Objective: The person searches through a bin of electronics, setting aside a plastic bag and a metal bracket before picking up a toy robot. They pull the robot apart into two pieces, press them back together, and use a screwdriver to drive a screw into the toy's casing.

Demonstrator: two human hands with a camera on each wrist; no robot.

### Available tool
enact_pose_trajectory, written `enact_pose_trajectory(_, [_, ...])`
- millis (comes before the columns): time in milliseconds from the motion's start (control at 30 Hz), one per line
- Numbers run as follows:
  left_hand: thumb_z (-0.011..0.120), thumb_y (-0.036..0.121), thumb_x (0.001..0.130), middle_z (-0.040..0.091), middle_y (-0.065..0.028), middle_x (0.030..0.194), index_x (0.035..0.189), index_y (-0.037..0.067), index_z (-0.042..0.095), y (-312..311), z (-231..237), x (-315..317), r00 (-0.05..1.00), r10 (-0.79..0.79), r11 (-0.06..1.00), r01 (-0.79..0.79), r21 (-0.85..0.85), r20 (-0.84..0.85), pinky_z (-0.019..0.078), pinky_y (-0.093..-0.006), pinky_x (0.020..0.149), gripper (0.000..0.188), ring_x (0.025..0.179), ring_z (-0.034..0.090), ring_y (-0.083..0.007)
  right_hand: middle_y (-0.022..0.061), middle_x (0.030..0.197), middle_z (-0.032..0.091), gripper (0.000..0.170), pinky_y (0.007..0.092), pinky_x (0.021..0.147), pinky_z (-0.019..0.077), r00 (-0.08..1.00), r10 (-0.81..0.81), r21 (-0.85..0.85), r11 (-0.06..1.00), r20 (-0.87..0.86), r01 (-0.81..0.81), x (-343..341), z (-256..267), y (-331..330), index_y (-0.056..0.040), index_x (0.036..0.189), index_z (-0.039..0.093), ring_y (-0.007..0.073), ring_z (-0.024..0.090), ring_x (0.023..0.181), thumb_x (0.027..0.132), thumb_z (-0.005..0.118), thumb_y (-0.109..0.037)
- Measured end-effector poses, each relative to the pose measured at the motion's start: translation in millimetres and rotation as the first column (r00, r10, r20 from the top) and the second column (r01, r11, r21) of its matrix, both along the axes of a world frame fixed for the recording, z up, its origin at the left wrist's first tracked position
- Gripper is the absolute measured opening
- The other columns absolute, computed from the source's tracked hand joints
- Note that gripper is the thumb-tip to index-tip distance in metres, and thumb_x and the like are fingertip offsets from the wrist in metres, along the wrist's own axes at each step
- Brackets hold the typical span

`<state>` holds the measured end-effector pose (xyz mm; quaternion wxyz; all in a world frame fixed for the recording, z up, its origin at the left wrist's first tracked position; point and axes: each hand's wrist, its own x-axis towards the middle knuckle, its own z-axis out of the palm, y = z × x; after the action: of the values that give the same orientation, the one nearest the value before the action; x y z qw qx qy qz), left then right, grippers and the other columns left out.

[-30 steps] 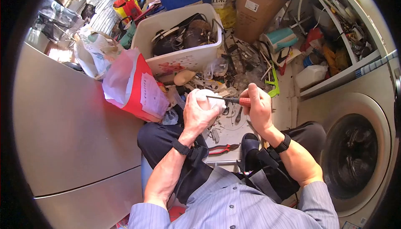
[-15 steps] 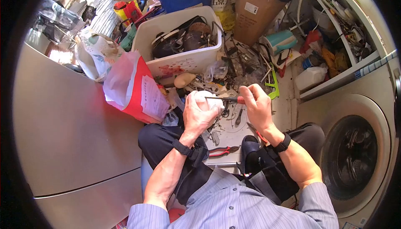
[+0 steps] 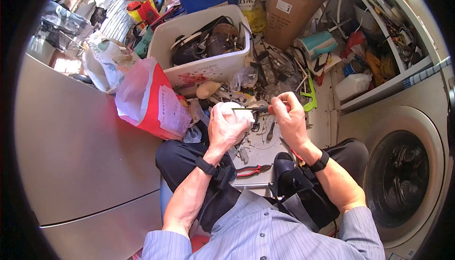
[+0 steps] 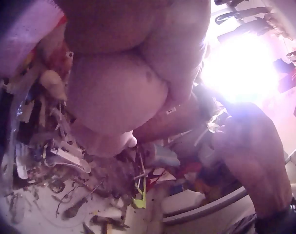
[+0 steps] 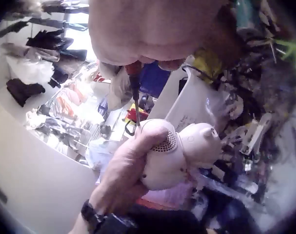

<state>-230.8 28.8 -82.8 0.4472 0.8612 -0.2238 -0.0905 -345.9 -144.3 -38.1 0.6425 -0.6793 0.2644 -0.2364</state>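
Observation:
My left hand [image 3: 222,132] grips a white, rounded plastic toy [image 5: 162,168] with a dotted speaker grille and a smaller rounded end. In the right wrist view its thumb lies beside the grille. My right hand [image 3: 290,122] holds a screwdriver [image 5: 133,85] by the end of its red handle, fingertips on the grip. The dark shaft reaches the toy's larger round part, and its tip meets the surface close to the left thumb. In the left wrist view, the left hand [image 4: 118,87] hides the toy.
Red-handled pliers [image 3: 254,170] lie on the floor between the legs. Ahead are scattered parts and a white bin [image 3: 208,70] full of dark items. A red paper bag [image 3: 161,101] stands at left, beside a grey appliance panel [image 3: 90,141]; a washing machine [image 3: 350,122] is at right.
My right hand has shifted its grip on the screwdriver handle, its raised thumb coming down and its fingers covering more of the red. The left hand and toy stay nearly in place.

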Motion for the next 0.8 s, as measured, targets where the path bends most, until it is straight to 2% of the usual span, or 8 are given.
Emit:
enact_pose_trajectory(200, [0.087, 0.028, 0.072, 0.062, -0.0154, 0.123, 0.124, 0.005, 0.061, 2, 4, -1, 0.999, -0.021, 0.999, 0.019, -0.051, -0.049, 0.0494, -0.0435, 0.105, 0.063, 0.118, 0.061, -0.0321, 0.0048, 0.085, 0.070, 0.020, 0.0264, 0.069, 0.0508, 1.000, 0.010, -0.255, 0.967, -0.008, -0.011, -6, 2, 3, -0.0017, 0.110, 0.061, 0.0074, 0.060, 0.075, 0.104, 0.070, -0.019])
enact_pose_trajectory(333, [0.087, 0.027, 0.072, 0.063, -0.0146, 0.122, 0.124, 0.005, 0.061, 2, -3, -1, 0.999, -0.031, 0.997, 0.029, -0.073, -0.017, 0.0494, -0.0438, 0.105, 0.062, 0.118, 0.061, -0.0323, 0.0037, 0.083, 0.067, 0.021, 0.0263, 0.064, 0.0493, 0.996, 0.047, -0.178, 0.982, -0.072, -0.059, -5, 0, -9, -0.0019, 0.112, 0.060, 0.0072, 0.059, 0.071, 0.102, 0.072, -0.016])
enact_pose_trajectory(400, [0.087, 0.027, 0.072, 0.063, -0.0146, 0.122, 0.124, 0.005, 0.061, 3, -3, 2, 0.999, -0.046, 0.997, 0.045, -0.064, -0.013, 0.0493, -0.0439, 0.105, 0.062, 0.118, 0.061, -0.0326, 0.0022, 0.080, 0.066, 0.021, 0.0258, 0.061, 0.0481, 0.987, 0.154, -0.218, 0.963, -0.036, -0.159, -8, 3, -10, -0.0013, 0.113, 0.060, 0.0069, 0.058, 0.069, 0.102, 0.071, -0.015])
enact_pose_trajectory(467, [0.087, 0.027, 0.072, 0.063, -0.0151, 0.122, 0.124, 0.005, 0.060, 5, -2, 2, 0.995, -0.076, 0.997, 0.076, -0.003, 0.062, 0.0493, -0.0440, 0.105, 0.063, 0.118, 0.061, -0.0330, 0.0025, 0.078, 0.065, 0.019, 0.0253, 0.065, 0.0505, 0.979, 0.199, -0.196, 0.960, -0.037, -0.202, -10, 7, -8, -0.0005, 0.113, 0.060, 0.0076, 0.059, 0.070, 0.103, 0.069, -0.015])
enact_pose_trajectory(567, [0.087, 0.028, 0.072, 0.063, -0.0153, 0.123, 0.125, 0.005, 0.060, 6, -1, 1, 1.000, -0.027, 0.998, 0.027, -0.052, -0.006, 0.0493, -0.0440, 0.105, 0.063, 0.119, 0.061, -0.0330, 0.0056, 0.081, 0.070, 0.022, 0.0276, 0.070, 0.0536, 0.985, 0.157, -0.241, 0.961, 0.074, -0.135, -6, 3, -9, -0.0004, 0.118, 0.059, 0.0101, 0.064, 0.074, 0.104, 0.067, -0.016])
enact_pose_trajectory(633, [0.087, 0.029, 0.072, 0.063, -0.0157, 0.123, 0.127, 0.004, 0.059, 5, 4, -2, 1.000, -0.023, 0.999, 0.023, -0.032, -0.009, 0.0492, -0.0439, 0.106, 0.066, 0.120, 0.061, -0.0331, 0.0099, 0.089, 0.075, 0.027, 0.0301, 0.075, 0.0559, 0.978, 0.126, -0.062, 0.989, -0.165, -0.138, -4, 13, -12, -0.0007, 0.123, 0.057, 0.0131, 0.070, 0.081, 0.104, 0.067, -0.018])
enact_pose_trajectory(733, [0.088, 0.031, 0.072, 0.062, -0.0169, 0.125, 0.132, 0.002, 0.055, 7, -5, 2, 0.999, -0.035, 0.999, 0.035, -0.014, 0.013, 0.0492, -0.0440, 0.106, 0.073, 0.121, 0.061, -0.0336, 0.0127, 0.095, 0.078, 0.033, 0.0315, 0.077, 0.0565, 0.984, 0.151, -0.099, 0.982, -0.096, -0.160, -4, 10, -12, -0.0010, 0.127, 0.056, 0.0146, 0.073, 0.088, 0.104, 0.069, -0.021])
enact_pose_trajectory(800, [0.089, 0.032, 0.072, 0.062, -0.0176, 0.127, 0.134, 0.001, 0.053, 8, -8, 6, 0.998, -0.041, 0.999, 0.042, -0.022, 0.041, 0.0492, -0.0442, 0.106, 0.077, 0.121, 0.061, -0.0341, 0.0093, 0.090, 0.076, 0.034, 0.0302, 0.077, 0.0559, 0.983, 0.165, -0.173, 0.969, -0.083, -0.177, -7, 10, -8, -0.0011, 0.126, 0.056, 0.0134, 0.070, 0.085, 0.103, 0.071, -0.022])
